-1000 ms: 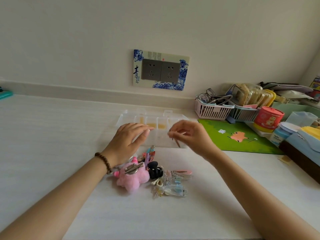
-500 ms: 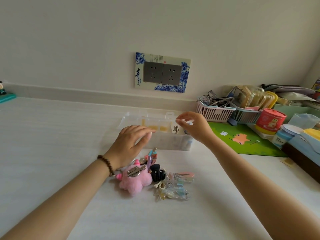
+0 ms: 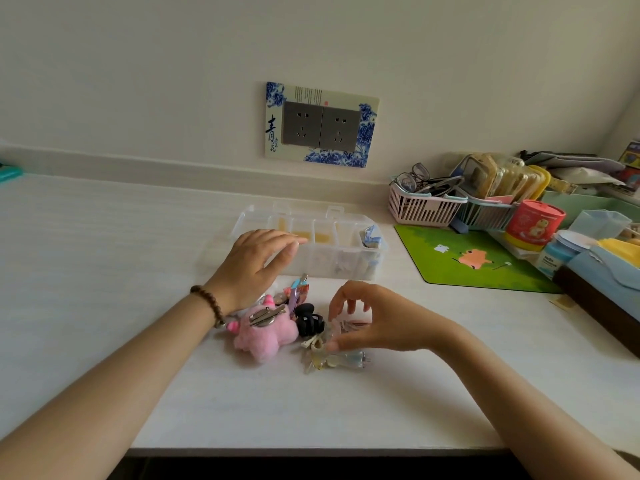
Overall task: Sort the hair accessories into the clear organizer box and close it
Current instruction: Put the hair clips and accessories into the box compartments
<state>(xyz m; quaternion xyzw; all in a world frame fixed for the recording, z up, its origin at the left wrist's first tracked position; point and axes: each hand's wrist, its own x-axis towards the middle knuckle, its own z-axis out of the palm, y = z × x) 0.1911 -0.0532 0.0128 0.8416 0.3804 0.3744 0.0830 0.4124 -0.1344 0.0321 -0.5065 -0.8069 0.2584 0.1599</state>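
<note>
The white tabletop [image 3: 104, 271] carries all task items. The clear plastic organizer box [image 3: 346, 258], divided into compartments, stands open at the rear centre, and a blue-and-white item [image 3: 372, 237] sits in its right end compartment. My left grip [image 3: 254, 268] rests flat on the box's front rim, fingers straight, holding nothing. The unsorted pile lies just in front of the box: a pink plush clip [image 3: 266, 336], soft and light, best taken by its metal clasp; a black plastic claw clip [image 3: 309, 323], stiff, best taken across its body; and several small translucent clips [image 3: 346, 360], light, slick and likely to snag one another. My right grip [image 3: 377, 329] arches over these small clips, fingers curled and thumb at the pile. I cannot tell whether it has hold of one.
</note>
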